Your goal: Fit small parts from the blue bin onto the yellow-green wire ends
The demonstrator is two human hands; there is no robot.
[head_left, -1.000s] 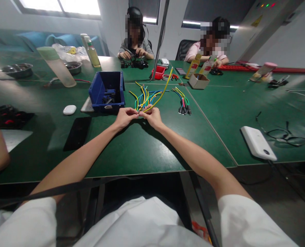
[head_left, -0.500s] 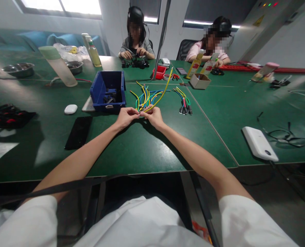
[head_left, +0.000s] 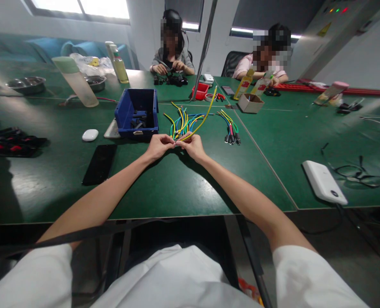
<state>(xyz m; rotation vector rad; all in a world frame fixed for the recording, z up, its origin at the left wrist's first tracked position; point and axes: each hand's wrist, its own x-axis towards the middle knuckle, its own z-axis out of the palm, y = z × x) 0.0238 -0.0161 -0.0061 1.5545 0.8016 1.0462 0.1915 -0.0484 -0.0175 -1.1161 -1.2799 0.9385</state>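
A long yellow wire [head_left: 210,110] rises up and to the right out of my right hand [head_left: 194,147], whose fingers pinch it near its lower end. My left hand [head_left: 159,147] meets it fingertip to fingertip. The left fingers are closed at the wire's end, and what they grip there is too small to make out. Just beyond my hands lies a loose pile of yellow, green and blue wires [head_left: 179,122]. To the right, a smaller bundle of wires [head_left: 232,128] has black sleeves and metal ring ends.
Left of the pile stands a blue bin [head_left: 136,128] with dark parts inside. A black phone [head_left: 100,164] and white case [head_left: 90,135] lie nearer. Rightward are a white power bank [head_left: 324,182] and glasses [head_left: 358,175]. Two people sit across the table.
The camera view has shifted slightly. Both hands keep their place at the wire's end, and the yellow wire stays in my right hand.
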